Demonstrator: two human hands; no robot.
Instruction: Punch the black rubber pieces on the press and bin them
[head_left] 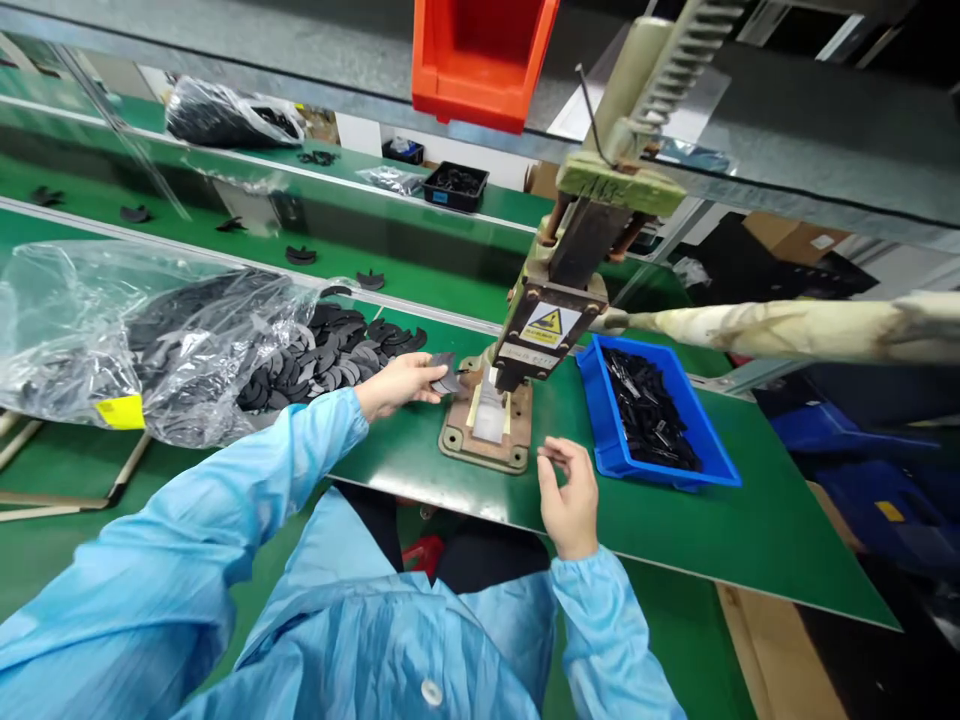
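Observation:
My left hand (405,384) is closed on a dark curved plastic piece (445,374), pinched at its left end. That piece is at the left side of the hand press (536,310), beside the pale block (491,412) in its base. Left of this hand lies a heap of similar crescent-shaped pieces (330,360), spilling from a clear plastic bag (67,320). My right hand (570,495) is just right of the press base (487,455), fingers loosely curled and thumb apart, with nothing visible in it. Near it stands a blue bin (712,455) of small black parts (652,405).
The press's long wrapped lever (795,330) reaches out to the right over the blue bin. Behind the green worktop (757,510) runs a green belt (262,255) with several dark pieces on it. An orange bin (480,100) is on the shelf above.

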